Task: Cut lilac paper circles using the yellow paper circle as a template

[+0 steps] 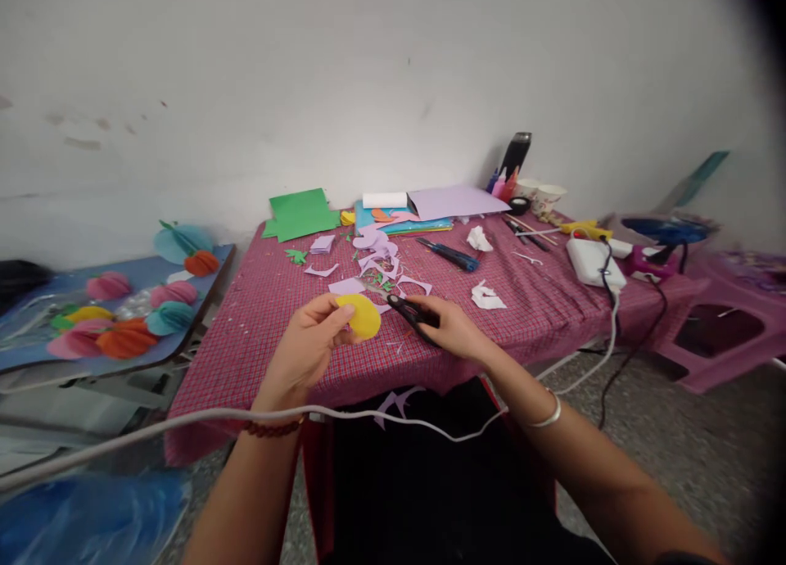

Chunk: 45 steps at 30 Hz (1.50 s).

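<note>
Between the thumb and fingers of my left hand point(316, 336) is a round yellow paper disc point(362, 317), held over the table's front part. My right hand point(451, 326) is closed around the black handles of a pair of scissors point(410, 314). The blades point left and away, just behind the disc and apart from it as far as I can see. Under and beyond the blades lie lilac paper offcuts point(377, 258) and small green scraps point(386, 280). A blue-and-black utility knife point(451, 255) rests further back.
Green paper sheets point(304, 214) and a lilac sheet point(458, 200) lie by the wall. Crumpled tissues point(487, 296), paper cups point(548, 196) and a white power strip point(594, 262) are on the right. Paper fruit shapes point(126, 336) fill the blue side table. A white cable point(246, 415) crosses in front.
</note>
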Available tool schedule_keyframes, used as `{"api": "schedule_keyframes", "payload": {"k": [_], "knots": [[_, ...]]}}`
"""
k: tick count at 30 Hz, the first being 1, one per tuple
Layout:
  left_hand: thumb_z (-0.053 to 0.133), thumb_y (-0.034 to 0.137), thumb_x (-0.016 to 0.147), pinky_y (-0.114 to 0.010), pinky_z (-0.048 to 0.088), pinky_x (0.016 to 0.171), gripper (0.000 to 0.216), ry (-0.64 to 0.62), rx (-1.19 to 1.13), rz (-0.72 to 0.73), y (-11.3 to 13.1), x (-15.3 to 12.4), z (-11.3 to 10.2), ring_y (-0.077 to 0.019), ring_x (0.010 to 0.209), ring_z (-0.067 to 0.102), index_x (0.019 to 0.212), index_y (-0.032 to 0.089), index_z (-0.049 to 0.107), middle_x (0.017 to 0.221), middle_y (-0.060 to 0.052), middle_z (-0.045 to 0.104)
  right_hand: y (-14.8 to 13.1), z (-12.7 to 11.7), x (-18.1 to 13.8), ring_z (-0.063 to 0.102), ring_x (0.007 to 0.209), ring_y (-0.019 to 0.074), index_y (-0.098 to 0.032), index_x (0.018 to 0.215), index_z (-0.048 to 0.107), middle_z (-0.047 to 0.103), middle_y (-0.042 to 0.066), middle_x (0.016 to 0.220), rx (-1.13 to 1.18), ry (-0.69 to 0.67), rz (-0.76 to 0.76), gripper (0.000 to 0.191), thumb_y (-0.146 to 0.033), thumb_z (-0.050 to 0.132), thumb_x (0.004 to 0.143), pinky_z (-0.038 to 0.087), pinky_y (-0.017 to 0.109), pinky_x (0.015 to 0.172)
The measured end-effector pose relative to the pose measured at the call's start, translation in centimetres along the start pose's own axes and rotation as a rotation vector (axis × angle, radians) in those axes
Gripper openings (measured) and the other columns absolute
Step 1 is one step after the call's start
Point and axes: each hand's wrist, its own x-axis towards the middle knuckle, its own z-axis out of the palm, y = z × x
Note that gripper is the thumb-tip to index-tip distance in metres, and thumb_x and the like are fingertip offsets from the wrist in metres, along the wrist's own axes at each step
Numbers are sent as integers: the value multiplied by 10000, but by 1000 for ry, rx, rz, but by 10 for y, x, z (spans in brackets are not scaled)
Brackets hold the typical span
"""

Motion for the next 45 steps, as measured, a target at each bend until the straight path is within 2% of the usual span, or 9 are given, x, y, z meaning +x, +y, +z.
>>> {"api": "schedule_keyframes", "payload": {"k": [3,6,12,17,23,30,35,40,45], "knots": [[727,300,711,-243,546,622,176,-42,27,23,1,-1,1,-142,684,658,744,135,675,757,-41,695,0,-2,-2,559,1157,211,-194,1401,400,552,121,1325,346,-24,-16,578,-233,575,851,441,386,977],[664,318,776,-257,553,658,180,-65,110,89,3,-5,1,-142,675,660,761,142,698,763,-49,705,-13,-16,-5,489,1253,227,-220,1422,371,470,124,1416,464,-98,-37,643,-291,631,838,382,412,1052],[657,291,807,-259,550,721,141,31,349,286,9,-21,5,-146,739,663,846,186,742,805,-30,727,-51,-58,-23,526,1196,232,-224,1412,401,509,120,1369,249,-208,-92,582,-298,599,869,418,404,1010],[631,285,824,-252,551,634,155,-8,364,273,10,-26,9,-138,665,656,906,189,721,810,-30,724,-65,-76,-34,512,1181,280,-248,1392,451,540,103,1332,-14,-187,-182,790,-371,785,688,396,431,1004],[562,283,870,-215,491,576,175,-80,423,271,10,-24,14,-114,603,596,816,171,684,681,-10,659,-73,-75,-36,596,891,178,-233,1321,544,662,71,1059,-73,-137,-217,566,-307,698,781,463,275,763],[568,227,853,-193,427,528,166,-10,435,307,7,-27,20,-99,581,546,719,176,652,648,6,627,-84,-71,-37,579,874,164,-202,1319,544,661,73,1031,-53,-160,-269,553,-198,670,781,437,256,759],[566,212,855,-183,427,550,155,33,416,337,4,-28,21,-91,601,545,739,194,667,674,15,652,-82,-67,-38,573,836,149,-227,1330,534,652,50,998,13,-164,-273,603,-272,724,759,428,247,744],[576,277,873,-181,418,531,154,-2,389,322,0,-27,19,-84,578,532,772,207,668,662,30,642,-80,-66,-40,589,818,141,-223,1331,532,658,44,995,106,-205,-250,588,-347,712,785,433,234,717],[568,291,881,-194,414,558,168,7,422,333,-2,-27,17,-93,612,524,789,204,677,669,26,629,-81,-64,-42,587,816,144,-219,1326,542,667,46,983,79,-169,-258,568,-350,701,797,428,247,744]]}}
